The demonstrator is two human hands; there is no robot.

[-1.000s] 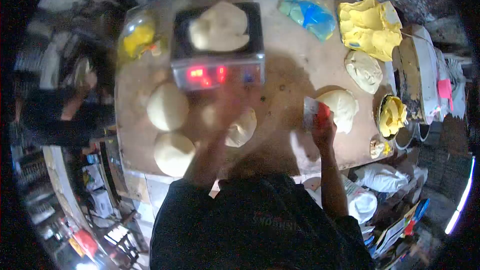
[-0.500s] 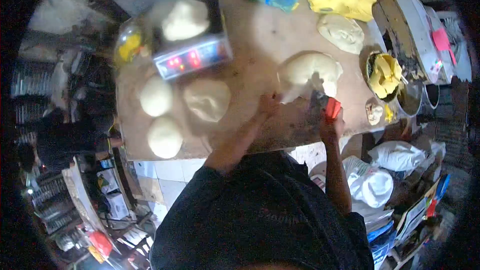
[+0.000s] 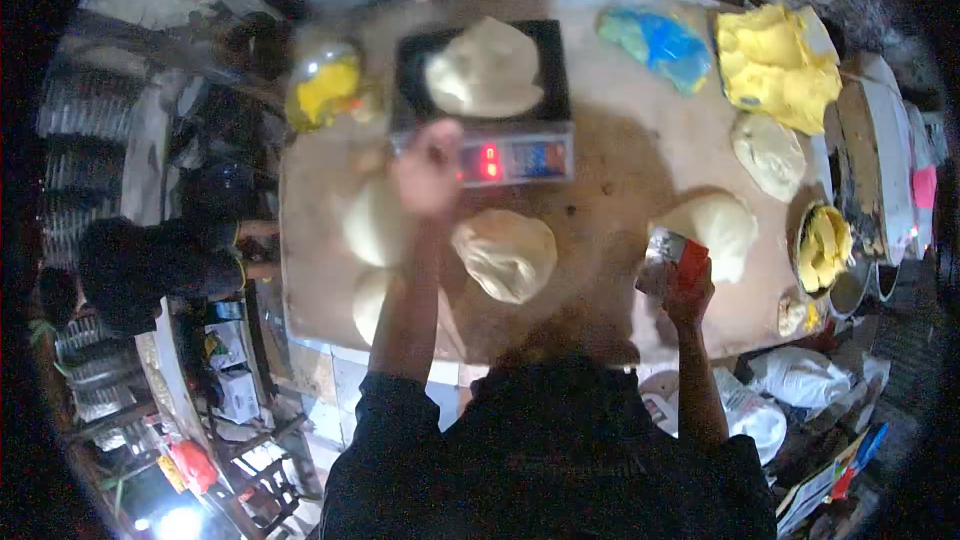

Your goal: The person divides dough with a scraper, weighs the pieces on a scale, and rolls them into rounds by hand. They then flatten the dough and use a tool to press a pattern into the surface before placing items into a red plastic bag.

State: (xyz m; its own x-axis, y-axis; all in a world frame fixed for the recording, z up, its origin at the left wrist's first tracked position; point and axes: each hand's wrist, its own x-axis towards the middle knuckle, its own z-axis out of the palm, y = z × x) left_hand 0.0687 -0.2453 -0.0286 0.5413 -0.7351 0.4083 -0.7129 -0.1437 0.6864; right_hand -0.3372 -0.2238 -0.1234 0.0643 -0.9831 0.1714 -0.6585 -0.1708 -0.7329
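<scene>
My left hand is blurred and reaches to the front left corner of a digital scale, which carries a large lump of dough; whether the hand holds anything I cannot tell. My right hand grips a red-handled metal scraper beside a bigger mass of dough. A rough dough piece lies on the wooden table between my arms. Two rounded dough balls lie left of my left forearm.
Yellow fat sits in a block at the back right, in a small tub and in a clear bag at the back left. A blue plastic bag and another dough lump lie nearby. Another person crouches left.
My left hand left the big dough mass at right and swung up to the scale's front. My right hand with the scraper stays beside that mass. The camera view shifted.
</scene>
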